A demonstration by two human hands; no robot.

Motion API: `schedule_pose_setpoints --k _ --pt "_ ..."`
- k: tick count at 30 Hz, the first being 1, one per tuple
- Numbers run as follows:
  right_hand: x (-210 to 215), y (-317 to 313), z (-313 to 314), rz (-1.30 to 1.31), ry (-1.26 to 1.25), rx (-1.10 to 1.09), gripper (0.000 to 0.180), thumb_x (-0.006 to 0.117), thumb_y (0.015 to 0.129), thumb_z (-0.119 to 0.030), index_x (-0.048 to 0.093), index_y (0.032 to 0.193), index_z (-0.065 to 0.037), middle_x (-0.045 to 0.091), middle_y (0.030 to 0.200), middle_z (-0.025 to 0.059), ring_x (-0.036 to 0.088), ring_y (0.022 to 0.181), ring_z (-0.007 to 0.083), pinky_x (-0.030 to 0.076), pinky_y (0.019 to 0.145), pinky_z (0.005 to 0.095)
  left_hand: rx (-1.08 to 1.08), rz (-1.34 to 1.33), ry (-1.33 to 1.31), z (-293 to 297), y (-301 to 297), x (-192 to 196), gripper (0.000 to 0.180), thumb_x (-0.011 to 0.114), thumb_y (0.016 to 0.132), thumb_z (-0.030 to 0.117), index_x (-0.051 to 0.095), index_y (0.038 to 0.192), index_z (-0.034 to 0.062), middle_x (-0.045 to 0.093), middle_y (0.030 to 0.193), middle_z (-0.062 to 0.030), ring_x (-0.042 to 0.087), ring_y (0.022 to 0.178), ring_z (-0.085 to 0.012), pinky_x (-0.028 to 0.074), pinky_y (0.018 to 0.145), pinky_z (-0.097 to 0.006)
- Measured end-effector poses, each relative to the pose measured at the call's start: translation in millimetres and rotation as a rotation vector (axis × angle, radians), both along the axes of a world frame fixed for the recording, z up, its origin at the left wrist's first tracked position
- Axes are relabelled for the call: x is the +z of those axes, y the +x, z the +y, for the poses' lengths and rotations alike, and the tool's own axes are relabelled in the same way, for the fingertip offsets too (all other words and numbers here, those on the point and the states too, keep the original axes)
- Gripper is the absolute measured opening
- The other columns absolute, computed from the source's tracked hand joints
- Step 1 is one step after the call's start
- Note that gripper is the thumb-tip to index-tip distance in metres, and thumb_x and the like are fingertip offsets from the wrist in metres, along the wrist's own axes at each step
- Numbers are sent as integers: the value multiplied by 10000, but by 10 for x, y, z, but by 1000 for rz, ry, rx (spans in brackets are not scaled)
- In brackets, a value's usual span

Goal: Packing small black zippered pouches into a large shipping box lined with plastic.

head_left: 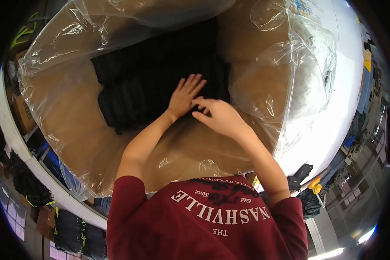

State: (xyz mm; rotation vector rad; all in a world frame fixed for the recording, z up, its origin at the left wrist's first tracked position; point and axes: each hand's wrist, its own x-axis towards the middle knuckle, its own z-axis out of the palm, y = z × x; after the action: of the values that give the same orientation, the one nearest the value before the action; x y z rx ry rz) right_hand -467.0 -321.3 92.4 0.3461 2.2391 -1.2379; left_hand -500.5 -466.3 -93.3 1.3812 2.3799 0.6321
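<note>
Both my hands are inside a large cardboard box [69, 117] lined with a clear plastic bag [266, 80]. Black, soft-looking folded bundles [130, 93] lie in rows at its bottom; what exactly they are is too dark to tell. My left hand [186, 94] is stretched flat over the nearer row, fingers spread and holding nothing. Close beside its wrist, my right hand [221, 116] is loosely curved, with a gap between thumb and fingers and nothing visible in it. Whether either hand presses on the bundles cannot be made out.
The plastic liner bulges over the box's right side, beside a bright white surface [349, 56]. Outside at the lower left stand black bundles with yellow-green ties [80, 229]. A blue crate [52, 160] shows past the left rim, and an orange-yellow object [315, 186] at the lower right.
</note>
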Motion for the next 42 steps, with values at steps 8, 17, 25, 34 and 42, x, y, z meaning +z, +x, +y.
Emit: schedule_pose_setpoints --k 8,17,25,34,42 --pt "735 656 -43 -182 -162 -329 328 591 870 -194 591 1166 -54 654 960 139 648 837 228 508 777 318 -271 17 69 700 152 -489 603 367 936 493 326 1414 128 236 1508 -38 190 1396 -200 134 1141 -397" --pt "1038 1401 10 -184 -302 -673 299 543 908 -105 569 1195 -24 658 986 86 608 906 136 464 821 267 -102 14 12 137 107 206 624 447 935 411 229 1460 153 184 1526 -50 199 1396 -214 180 1125 -416" --pt "1026 1929 61 129 -480 -835 233 480 929 -34 563 1132 46 626 943 94 597 901 157 461 829 263 -50 143 -292 -418 -125 -202 647 385 949 460 149 1471 159 121 1534 -82 148 1407 -231 140 1138 -441" --pt "871 3808 345 239 -483 -1105 273 565 903 -196 590 1126 -40 646 921 66 600 831 114 489 777 270 147 -270 -91 -91 -331 755 303 421 950 155 611 1126 -4 595 1184 -174 595 1060 -263 454 923 -351" --pt "530 6032 266 518 264 -1901 211 625 816 -169 650 1009 -88 660 882 61 607 785 158 474 716 285 393 -222 874 1139 687 3040 350 394 935 204 585 1059 -62 621 970 -158 608 897 -248 492 816 -324"
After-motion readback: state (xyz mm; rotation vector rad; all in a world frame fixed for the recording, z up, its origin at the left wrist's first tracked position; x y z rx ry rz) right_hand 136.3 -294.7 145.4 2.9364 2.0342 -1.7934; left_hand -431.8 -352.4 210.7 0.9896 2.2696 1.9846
